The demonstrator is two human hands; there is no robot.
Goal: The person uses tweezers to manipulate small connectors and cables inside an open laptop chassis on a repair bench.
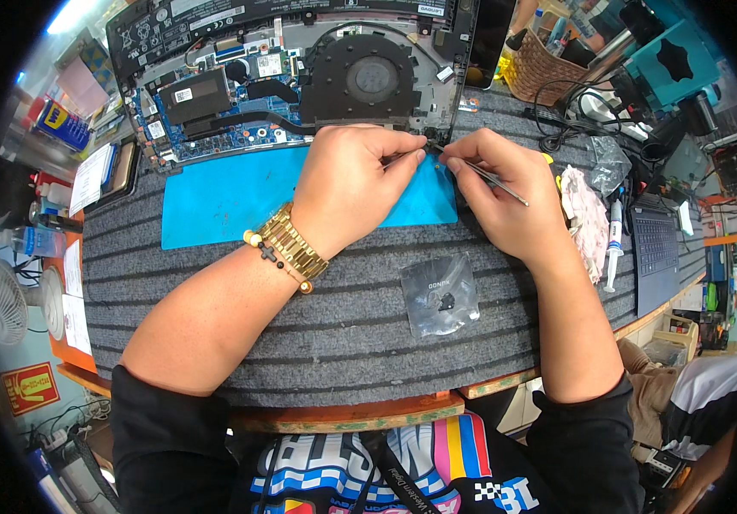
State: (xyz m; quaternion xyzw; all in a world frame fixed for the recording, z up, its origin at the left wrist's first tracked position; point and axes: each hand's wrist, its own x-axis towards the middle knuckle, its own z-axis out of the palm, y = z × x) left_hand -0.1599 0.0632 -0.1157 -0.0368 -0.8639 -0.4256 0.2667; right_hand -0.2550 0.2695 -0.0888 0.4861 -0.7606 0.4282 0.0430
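An opened laptop (274, 94) lies with its inside showing, a black round fan (375, 77) and a blue circuit board (248, 133) among its parts. My left hand (351, 180) pinches at the laptop's near right corner; what sits between its fingertips is too small to make out. Close beside it, my right hand (506, 193) is closed on a thin metal tool (497, 182), whose tip points at that same corner, by a small dark part (431, 144). Under both hands' fingers, a blue mat (231, 201) spreads along the laptop's near edge.
A small clear plastic bag (441, 295) with a dark bit inside lies on the grey striped mat (334, 343). To the right are a pink cloth (585, 218), a syringe (614, 244) and a dark laptop (658, 248). A wicker basket (544, 73) stands behind. Someone sits at lower right (711, 403).
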